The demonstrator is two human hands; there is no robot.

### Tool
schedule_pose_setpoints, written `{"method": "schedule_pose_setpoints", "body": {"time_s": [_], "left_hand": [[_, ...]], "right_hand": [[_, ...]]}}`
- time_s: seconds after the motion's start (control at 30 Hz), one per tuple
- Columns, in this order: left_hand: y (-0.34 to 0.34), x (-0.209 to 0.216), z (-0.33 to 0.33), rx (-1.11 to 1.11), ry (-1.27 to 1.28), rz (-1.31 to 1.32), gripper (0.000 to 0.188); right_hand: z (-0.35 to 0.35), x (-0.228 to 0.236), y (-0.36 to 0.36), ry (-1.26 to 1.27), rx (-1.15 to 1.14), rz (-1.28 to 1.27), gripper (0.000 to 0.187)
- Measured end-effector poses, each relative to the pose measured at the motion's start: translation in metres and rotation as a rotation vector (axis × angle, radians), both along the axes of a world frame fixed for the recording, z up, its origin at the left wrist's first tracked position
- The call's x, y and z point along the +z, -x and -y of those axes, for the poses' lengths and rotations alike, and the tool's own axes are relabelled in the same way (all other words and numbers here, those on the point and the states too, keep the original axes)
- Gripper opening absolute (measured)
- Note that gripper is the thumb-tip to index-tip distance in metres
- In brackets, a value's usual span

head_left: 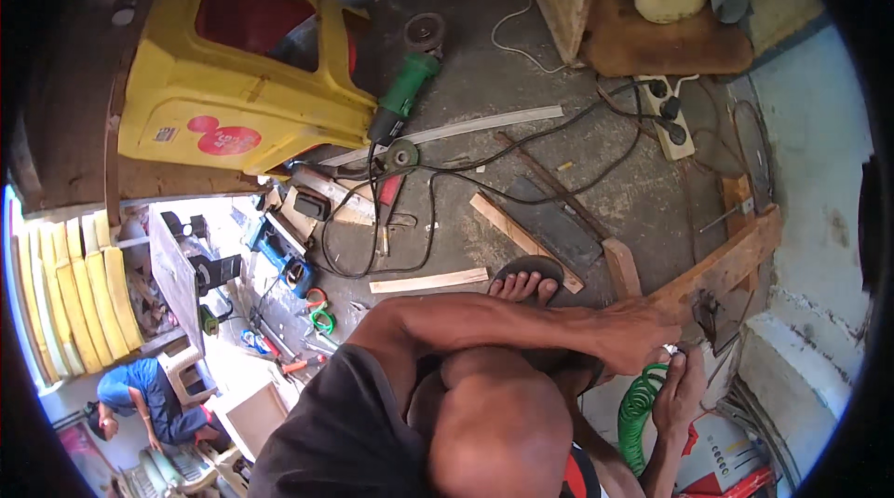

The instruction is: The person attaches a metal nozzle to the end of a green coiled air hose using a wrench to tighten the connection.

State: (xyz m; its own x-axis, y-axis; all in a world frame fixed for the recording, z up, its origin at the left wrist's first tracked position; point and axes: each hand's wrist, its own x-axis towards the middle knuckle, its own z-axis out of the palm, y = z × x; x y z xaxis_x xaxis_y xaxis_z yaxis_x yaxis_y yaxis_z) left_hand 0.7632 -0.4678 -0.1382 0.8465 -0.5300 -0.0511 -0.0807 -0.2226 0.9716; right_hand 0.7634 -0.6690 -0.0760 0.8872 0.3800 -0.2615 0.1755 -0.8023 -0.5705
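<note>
A green angle grinder (407, 93) and wooden strips (428, 281) show a workshop.

I see a yellow plastic shell (270, 109), a green angle grinder (406, 90) on the floor (484, 42) beside it, a white power strip (678, 151), and a co-worker (140, 391) in blue.

Daylight pours in from my left, burning the ground (228, 354) there nearly white! Mid-view, the grey floor (466, 209) sits in soft, even shade, while the brown board (65, 126) at upper left sinks into gloom. My knee (498, 433) wears a sheen, looking a touch soft; a small glint sparks beside my right hand (682, 388). Rimward, the pale wall (810, 172) bows, and black swallows every corner.
</note>
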Motion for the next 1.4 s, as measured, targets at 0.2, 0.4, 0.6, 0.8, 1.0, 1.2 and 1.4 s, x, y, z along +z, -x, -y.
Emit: {"method": "schedule_pose_setpoints", "body": {"time_s": [0.2,0.4,0.6,0.8,1.0,1.2,1.4], "left_hand": [[0.013,0.006,-0.015,0.159,-0.052,0.129,0.026],[0.026,0.015,-0.054,0.294,-0.168,-0.038,0.032],[0.081,0.022,-0.094,0.593,-0.144,-0.076,0.029],[0.124,0.026,-0.120,0.831,-0.473,0.249,0.024],[0.135,0.010,-0.120,0.893,-0.331,-0.025,0.024],[0.130,0.003,-0.119,0.813,-0.422,-0.005,0.025],[0.133,-0.003,-0.132,0.713,-0.704,0.124,0.032]], "right_hand": [[0.001,-0.012,-0.016,0.049,-0.159,-0.395,0.045],[-0.060,-0.016,-0.035,-0.119,0.269,-0.008,0.037],[-0.117,-0.021,-0.033,-0.152,0.530,-0.161,0.031],[-0.157,-0.060,-0.028,-0.306,0.466,-0.460,0.039],[-0.179,-0.054,-0.022,-0.268,0.738,-0.232,0.035],[-0.170,-0.063,-0.023,-0.285,0.670,-0.376,0.031],[-0.183,-0.059,-0.018,-0.247,0.365,-0.732,0.028]]}}
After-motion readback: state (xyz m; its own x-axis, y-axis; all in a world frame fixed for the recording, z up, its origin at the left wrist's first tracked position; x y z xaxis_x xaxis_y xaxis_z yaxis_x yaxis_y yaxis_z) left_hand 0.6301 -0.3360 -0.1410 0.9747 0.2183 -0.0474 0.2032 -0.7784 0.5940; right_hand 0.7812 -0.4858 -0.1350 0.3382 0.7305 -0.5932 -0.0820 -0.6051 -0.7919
